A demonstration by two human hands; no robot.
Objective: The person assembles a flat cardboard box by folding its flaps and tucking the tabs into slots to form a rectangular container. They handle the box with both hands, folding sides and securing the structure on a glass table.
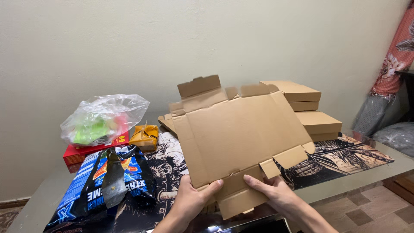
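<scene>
Both hands grip the near edge of a flat box blank [238, 136], raised over the table [345, 181]: left hand [192, 200] pinching thumb-on-top, right hand [276, 194] apparently pinching too. Snack bags [105, 181] lie left; boxes [308, 110] far right.

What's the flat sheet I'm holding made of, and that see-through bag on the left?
Flat sheet: looks like matte brown corrugated cardboard, with die-cut flaps and fold creases. See-through bag: apparently thin glossy plastic film, crinkled, with green and pink contents showing through.
</scene>
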